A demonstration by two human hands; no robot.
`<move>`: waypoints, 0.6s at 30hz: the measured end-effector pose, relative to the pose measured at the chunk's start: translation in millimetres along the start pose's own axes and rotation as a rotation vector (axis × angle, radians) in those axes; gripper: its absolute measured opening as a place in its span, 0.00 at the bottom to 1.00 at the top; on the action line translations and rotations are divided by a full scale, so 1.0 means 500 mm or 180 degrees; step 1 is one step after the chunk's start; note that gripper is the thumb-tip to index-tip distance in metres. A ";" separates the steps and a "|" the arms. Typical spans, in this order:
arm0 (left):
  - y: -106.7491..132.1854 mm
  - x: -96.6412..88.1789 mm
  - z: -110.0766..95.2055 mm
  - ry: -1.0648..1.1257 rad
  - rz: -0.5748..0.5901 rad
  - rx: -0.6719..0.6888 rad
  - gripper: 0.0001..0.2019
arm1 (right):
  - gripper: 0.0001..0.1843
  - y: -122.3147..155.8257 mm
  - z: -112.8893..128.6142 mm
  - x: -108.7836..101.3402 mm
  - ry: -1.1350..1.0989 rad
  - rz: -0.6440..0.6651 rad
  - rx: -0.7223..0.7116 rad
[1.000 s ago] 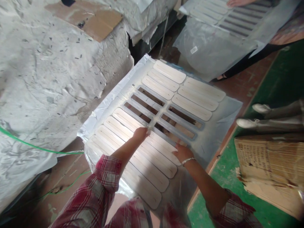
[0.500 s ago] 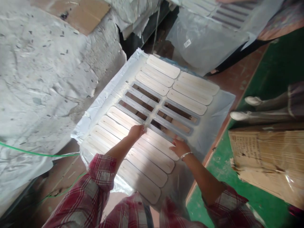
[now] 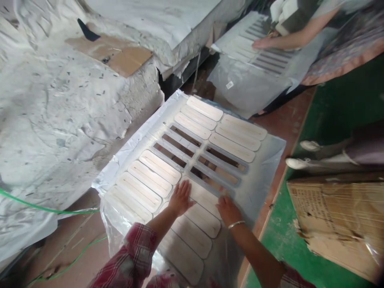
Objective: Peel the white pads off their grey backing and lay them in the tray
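Observation:
A board with narrow slots [image 3: 196, 158] lies before me, with rounded white oblong panels in two columns at its far and near ends. My left hand [image 3: 180, 198] rests flat, fingers spread, at the left end of one white oblong panel [image 3: 202, 196], just below the uncovered slots. At the right end of the same panel is my right hand [image 3: 228, 210], a bracelet on its wrist and its fingers bent in against the panel's edge. What lies beneath those fingertips is hidden. The neighbouring white panels [image 3: 150, 180] lie flat in their places.
On the left is a large surface covered in crumpled white sheeting [image 3: 90, 108], with a brown cardboard piece [image 3: 126, 58] on it. A co-worker's hand [image 3: 262, 43] is over another slotted board [image 3: 270, 62]. A cardboard box [image 3: 336, 216] stands on the green floor at right.
My left hand has gone from a pinch at the panel's left end to lying flat on it. My right hand stays at the other end, its fingers more bent. The view has shifted upward.

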State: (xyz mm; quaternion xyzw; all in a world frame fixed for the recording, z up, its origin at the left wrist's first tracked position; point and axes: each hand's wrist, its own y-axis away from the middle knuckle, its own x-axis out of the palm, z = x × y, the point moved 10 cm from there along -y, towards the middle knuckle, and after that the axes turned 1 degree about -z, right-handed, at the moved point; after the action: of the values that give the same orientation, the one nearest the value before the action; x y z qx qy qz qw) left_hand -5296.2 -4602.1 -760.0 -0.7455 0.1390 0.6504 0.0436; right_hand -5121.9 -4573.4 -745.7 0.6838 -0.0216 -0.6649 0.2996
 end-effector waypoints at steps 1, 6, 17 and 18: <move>0.001 0.005 0.000 -0.0026 -0.0015 0.0024 0.38 | 0.09 0.008 0.000 0.013 0.0006 0.0046 -0.0051; -0.005 -0.015 -0.014 -0.0171 -0.0106 0.0015 0.37 | 0.13 0.031 -0.009 0.025 -0.0076 0.0152 -0.0112; 0.041 0.033 -0.209 0.0078 -0.0442 -0.1375 0.29 | 0.29 0.094 -0.167 -0.008 -0.3608 0.0692 -0.0049; 0.035 0.032 -0.223 0.0216 -0.0450 -0.1605 0.30 | 0.32 0.091 -0.221 -0.022 -0.3911 0.0614 0.0181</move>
State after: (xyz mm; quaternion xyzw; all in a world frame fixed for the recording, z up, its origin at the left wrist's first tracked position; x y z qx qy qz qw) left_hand -5192.0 -4648.5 -756.8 -0.7620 -0.0786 0.6345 -0.1029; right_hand -5004.7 -4563.7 -722.8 0.1790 -0.2695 -0.9060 0.2729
